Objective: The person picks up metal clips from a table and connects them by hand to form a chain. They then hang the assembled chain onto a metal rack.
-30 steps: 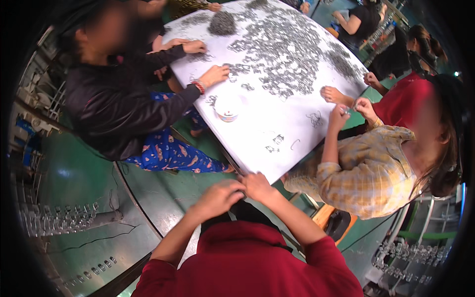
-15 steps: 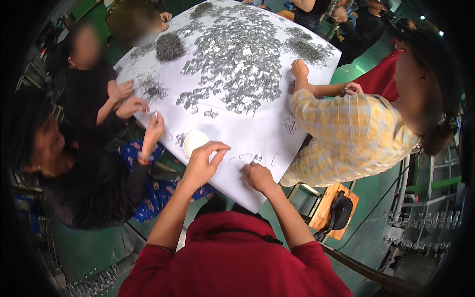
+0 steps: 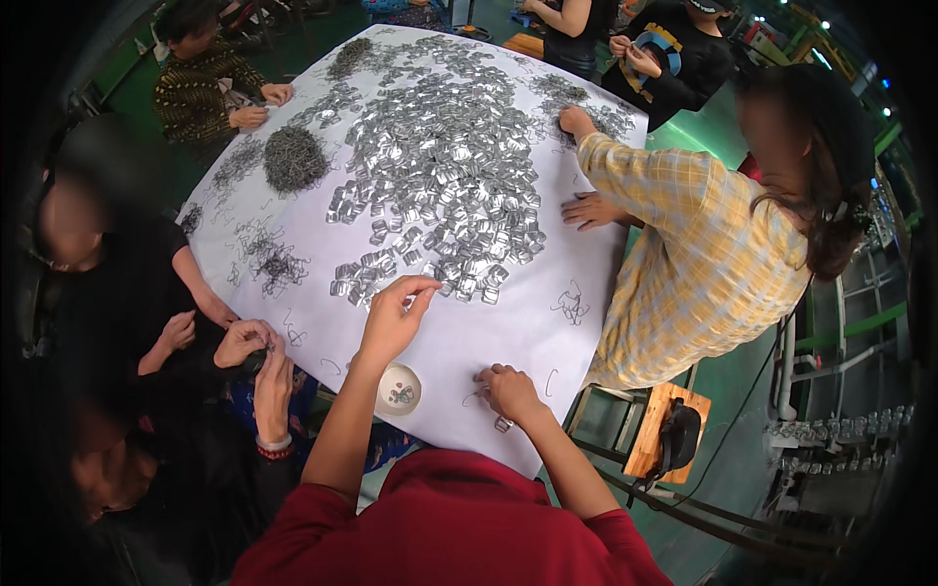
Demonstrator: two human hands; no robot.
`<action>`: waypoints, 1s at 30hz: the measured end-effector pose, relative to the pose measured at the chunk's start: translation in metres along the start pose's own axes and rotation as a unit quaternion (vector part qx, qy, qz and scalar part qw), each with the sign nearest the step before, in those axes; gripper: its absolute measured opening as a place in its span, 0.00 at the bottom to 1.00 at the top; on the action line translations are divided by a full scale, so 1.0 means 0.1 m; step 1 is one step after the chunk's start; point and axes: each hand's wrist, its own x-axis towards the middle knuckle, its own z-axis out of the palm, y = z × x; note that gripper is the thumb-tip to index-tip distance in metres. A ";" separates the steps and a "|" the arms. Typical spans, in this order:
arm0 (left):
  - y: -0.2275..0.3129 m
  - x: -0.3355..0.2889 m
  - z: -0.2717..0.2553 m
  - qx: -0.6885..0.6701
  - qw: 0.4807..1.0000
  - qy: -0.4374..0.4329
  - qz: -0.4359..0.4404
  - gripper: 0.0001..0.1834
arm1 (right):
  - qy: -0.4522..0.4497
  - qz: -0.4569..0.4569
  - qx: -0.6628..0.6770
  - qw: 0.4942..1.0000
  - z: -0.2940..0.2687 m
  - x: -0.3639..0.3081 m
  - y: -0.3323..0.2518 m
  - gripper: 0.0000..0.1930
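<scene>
My left hand (image 3: 396,317) reaches over the white table to the near edge of a big heap of silver metal clips (image 3: 449,166). Its thumb and forefinger are a little apart, beside the nearest clips, with nothing visible between them. Close to the near edge, my right hand (image 3: 512,393) rests low with curled fingers; what its fingertips hold is hidden. A thin curved wire (image 3: 471,399) lies against those fingers. One loose metal clip (image 3: 503,424) shows just below that hand. Below my left wrist stands a small white bowl (image 3: 392,406) with a few small pieces inside.
A dark ball-like tangle of wire hooks (image 3: 295,159) and a looser wire heap (image 3: 274,262) lie at the left. More hooks (image 3: 571,305) lie at the right. Co-workers' hands (image 3: 256,342) work along the left edge; a person in a checked shirt (image 3: 674,244) leans in from the right.
My left hand has gone from beside the bowl out to the clip heap. My right hand stays near the front edge; one wire beside it no longer shows. The view has shifted.
</scene>
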 end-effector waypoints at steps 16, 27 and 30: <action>-0.66 0.42 0.36 -0.026 0.997 -0.078 0.012 0.08 | 0.019 0.080 0.037 0.996 -0.26 0.10 0.21 0.13; -1.05 1.00 1.56 0.345 0.842 -0.219 0.352 0.25 | 0.167 0.211 0.017 0.963 -0.22 0.03 0.74 0.25; -1.01 1.24 1.93 0.422 0.794 -0.196 0.391 0.25 | 0.161 0.226 0.029 0.960 -0.06 -0.02 0.75 0.27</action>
